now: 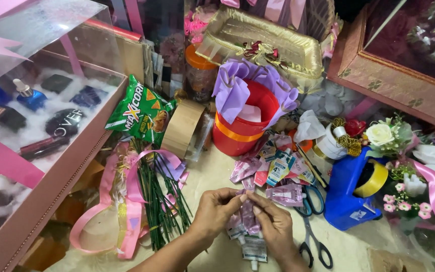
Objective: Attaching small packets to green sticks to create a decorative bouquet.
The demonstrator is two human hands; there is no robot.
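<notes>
Overlapping hands point(245, 214) hiding pink sachets point(249, 215)

Left hand point(216, 210) and right hand point(273, 224) bare, forearms unsleeved, no rings

A small bunch of pink sachets point(248, 214) is pinched at its top between the fingertips of the left hand point(216, 209) and the right hand point(274, 221); the packets are glossy, pale pink and slightly crumpled; they hang down together below the fingers, overlapping one another; beneath the right hand their lower ends show white with small nozzle tips, pointing toward the wearer.
</notes>
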